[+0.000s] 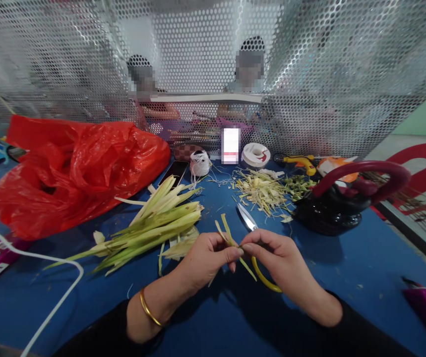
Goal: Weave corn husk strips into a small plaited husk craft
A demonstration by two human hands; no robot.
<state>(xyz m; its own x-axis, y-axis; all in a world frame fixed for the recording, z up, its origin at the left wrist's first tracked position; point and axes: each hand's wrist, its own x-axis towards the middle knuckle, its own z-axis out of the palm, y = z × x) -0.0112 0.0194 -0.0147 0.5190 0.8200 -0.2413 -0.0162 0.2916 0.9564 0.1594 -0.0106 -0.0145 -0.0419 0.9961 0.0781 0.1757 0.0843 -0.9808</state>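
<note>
Above the blue table, my left hand point(210, 260) is closed, pinching narrow strips of pale green corn husk point(226, 229) between thumb and fingers. My right hand point(281, 262) meets it there, thumb and forefinger pinched at the same strips; the exact point of its grip is partly hidden. Scissors point(247, 218) with a yellow handle lie under and beside the right hand, blades pointing away. Left of my hands is a loose heap of long corn husks point(156, 225). Beyond the scissors lies a pile of short cut husk pieces point(261, 192), with darker green scraps point(299, 187) beside it.
A red plastic bag point(82, 173) fills the left back. A black kettle point(328, 212) stands at right. Behind are white string point(200, 164), a lit phone point(231, 144), a white spool point(250, 156) and a yellow glue gun point(300, 161). A white cable point(58, 302) crosses the left. Two people sit behind perforated metal.
</note>
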